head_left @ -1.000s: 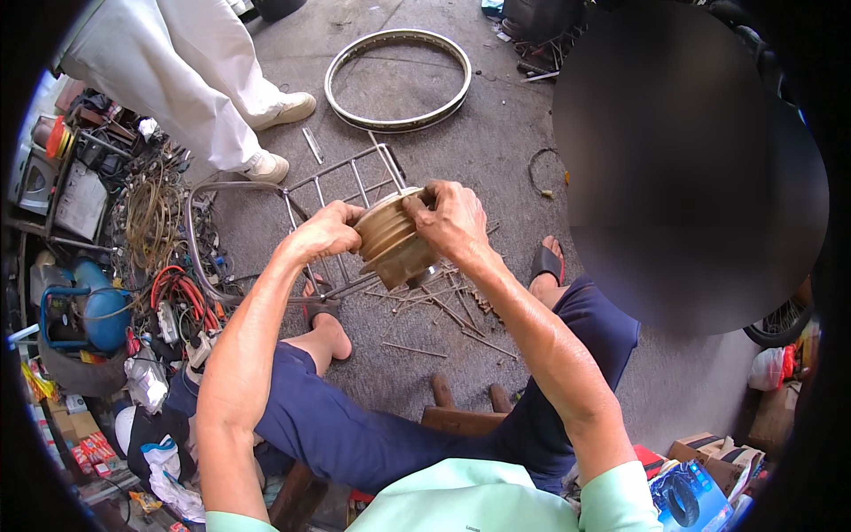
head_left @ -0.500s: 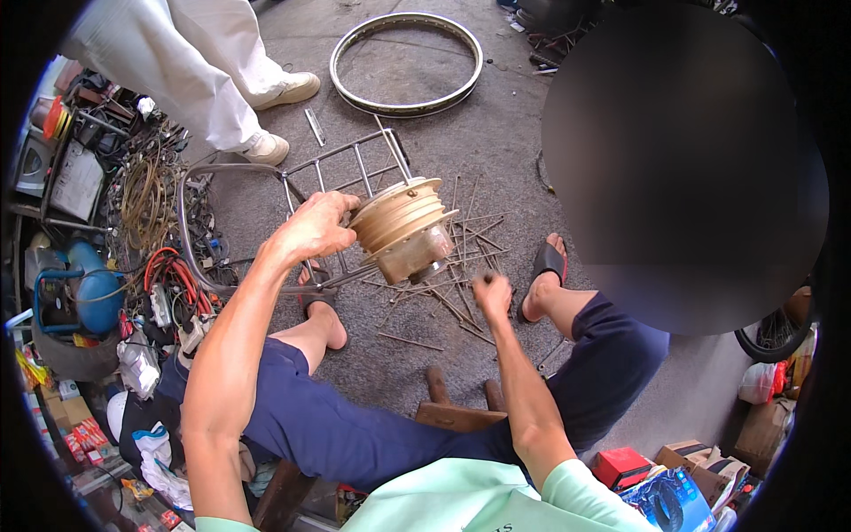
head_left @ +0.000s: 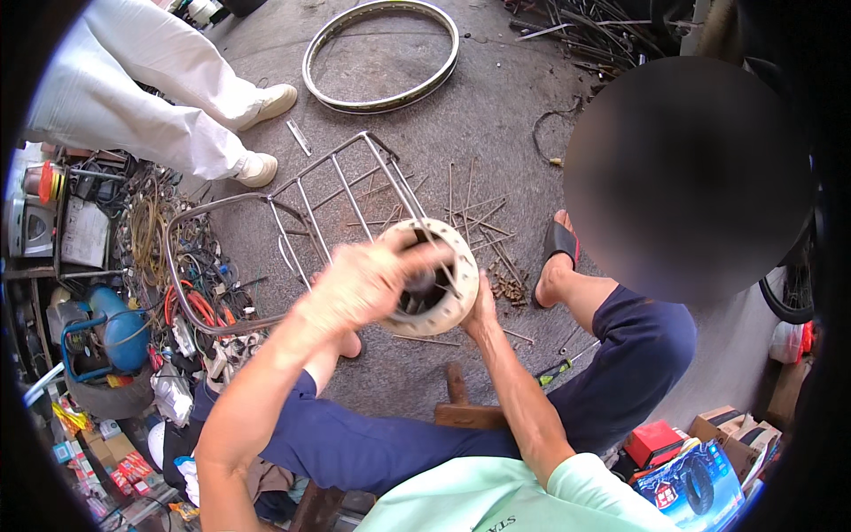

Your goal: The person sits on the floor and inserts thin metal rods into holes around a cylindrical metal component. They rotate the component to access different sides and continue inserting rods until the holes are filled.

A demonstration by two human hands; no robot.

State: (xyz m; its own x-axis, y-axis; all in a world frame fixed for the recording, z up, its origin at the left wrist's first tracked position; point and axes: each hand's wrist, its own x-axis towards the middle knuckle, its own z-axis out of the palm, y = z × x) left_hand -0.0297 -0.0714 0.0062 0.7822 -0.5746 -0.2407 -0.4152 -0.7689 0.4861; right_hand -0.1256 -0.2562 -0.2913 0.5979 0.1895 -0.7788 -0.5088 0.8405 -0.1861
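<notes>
Head view: round metal wheel hub, dull cream with a dark hollow bore, held mid-frame above the concrete floor. Left hand, blurred, clamped on its near face; right hand mostly hidden behind the rim, grip unclear. Loose thin spokes at 12 o'clock; wire rack at 10; wheel rim beyond.

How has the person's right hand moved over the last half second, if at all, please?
Yes. The right hand has come up from the spokes on the floor and now supports the wheel hub from below, beside the left hand.
</notes>
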